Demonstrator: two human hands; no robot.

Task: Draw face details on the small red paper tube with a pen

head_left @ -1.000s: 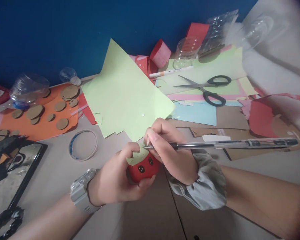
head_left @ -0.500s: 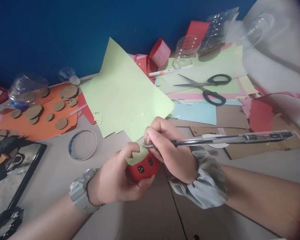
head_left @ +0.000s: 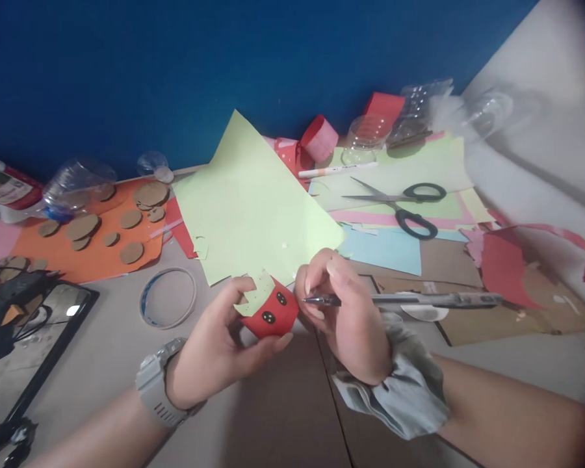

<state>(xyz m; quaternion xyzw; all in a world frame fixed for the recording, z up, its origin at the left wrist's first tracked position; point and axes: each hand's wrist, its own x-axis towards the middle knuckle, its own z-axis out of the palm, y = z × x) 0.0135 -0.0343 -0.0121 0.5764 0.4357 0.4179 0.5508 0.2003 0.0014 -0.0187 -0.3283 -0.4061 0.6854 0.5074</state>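
My left hand (head_left: pixel 214 341), with a grey watch (head_left: pixel 160 382) at the wrist, is closed around a small red paper craft piece (head_left: pixel 281 320). Two black drawn eyes with light dots mark its front. Along its upper edge sits a pale green zigzag-cut paper (head_left: pixel 260 292) dotted with small dark specks. Just to the right, my right hand (head_left: pixel 344 315) grips a clear pen (head_left: pixel 409 299), its tip pointing left and apart from the red piece. A grey scrunchie (head_left: pixel 394 383) circles the right wrist. Behind both hands lies a large light green sheet (head_left: pixel 253 195).
Black-handled scissors (head_left: pixel 400 201) rest on stacked coloured paper at the right. A tape roll (head_left: pixel 168 297) lies left of my hands, near cardboard discs (head_left: pixel 130 252) on orange paper (head_left: pixel 97 260). Plastic bottle pieces (head_left: pixel 80 188) and a blue wall (head_left: pixel 273 58) stand behind.
The pen tip has drawn back from the green edge to the right of the red piece. My left hand has tilted the piece. The camera view has shifted slightly upward.
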